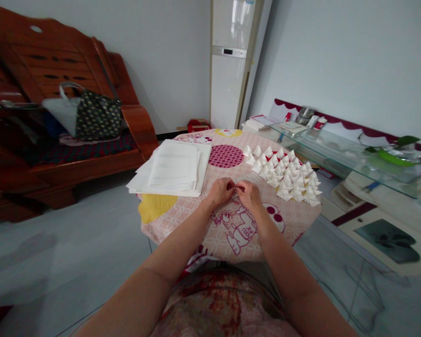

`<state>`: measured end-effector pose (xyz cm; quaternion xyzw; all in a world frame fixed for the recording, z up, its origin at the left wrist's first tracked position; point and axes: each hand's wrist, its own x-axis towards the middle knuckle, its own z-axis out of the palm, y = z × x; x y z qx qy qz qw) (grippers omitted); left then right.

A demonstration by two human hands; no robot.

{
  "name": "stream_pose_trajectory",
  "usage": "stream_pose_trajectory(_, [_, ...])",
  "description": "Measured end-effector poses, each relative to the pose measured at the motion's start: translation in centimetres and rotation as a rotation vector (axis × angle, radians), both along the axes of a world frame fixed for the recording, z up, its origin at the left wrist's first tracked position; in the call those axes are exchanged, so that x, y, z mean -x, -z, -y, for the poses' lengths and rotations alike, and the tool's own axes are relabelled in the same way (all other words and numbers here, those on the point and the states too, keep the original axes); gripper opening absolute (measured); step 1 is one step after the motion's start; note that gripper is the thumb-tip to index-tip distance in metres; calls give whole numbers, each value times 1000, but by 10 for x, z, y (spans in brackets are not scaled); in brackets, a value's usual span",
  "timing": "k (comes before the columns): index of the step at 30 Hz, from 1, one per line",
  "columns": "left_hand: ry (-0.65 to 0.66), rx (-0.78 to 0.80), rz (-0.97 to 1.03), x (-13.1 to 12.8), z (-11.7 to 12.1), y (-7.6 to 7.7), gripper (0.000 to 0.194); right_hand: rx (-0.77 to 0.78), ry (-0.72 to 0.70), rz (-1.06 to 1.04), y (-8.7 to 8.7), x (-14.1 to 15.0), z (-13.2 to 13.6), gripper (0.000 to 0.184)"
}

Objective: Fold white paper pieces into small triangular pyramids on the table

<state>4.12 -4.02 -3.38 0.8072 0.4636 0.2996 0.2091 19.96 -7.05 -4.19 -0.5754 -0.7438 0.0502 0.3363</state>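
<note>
My left hand [222,192] and my right hand [248,193] meet over the middle of a round table covered by a patterned pink cloth [192,220]. The fingers of both are closed and pinched, tips almost touching. Whatever is between them is too small and too hidden to make out. Just left of my left hand lies a stack of white paper sheets [173,164], its edges uneven. To the right of my right hand, many small folded white paper pieces [284,173] with pointed tips stand in close rows.
A glass-topped cabinet [340,154] runs along the right wall, with papers [257,122], metal bowls [305,114] and a green plant dish [400,155] on it. At left stands a wooden bench [140,131] with a dark patterned bag [98,114]. A tall white air conditioner [228,84] fills the corner.
</note>
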Motion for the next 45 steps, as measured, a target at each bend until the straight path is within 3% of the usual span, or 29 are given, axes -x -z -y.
stream_pose_trajectory(13, [-96, 59, -27, -2, 4, -8, 14, -8, 86, 114, -2, 11, -4, 20])
stream_pose_trajectory(20, [-113, 169, 162, 9, -4, -9, 9, 38, 27, 53, -5, 9, -1, 19])
stream_pose_trajectory(24, [-105, 198, 214, 11, -5, -9, 7, 43, 11, 139, -2, 9, -3, 15])
stream_pose_trajectory(33, [-72, 349, 498, 20, -13, 2, 9, -40, 53, 161, 1, 9, -3, 18])
stream_pose_trajectory(40, [-88, 269, 354, 15, -8, -2, 10, -66, 28, 178, 2, 12, -1, 16])
stream_pose_trajectory(45, [-62, 368, 448, 19, -10, -2, 11, -66, 37, 122, 0, 10, -1, 18])
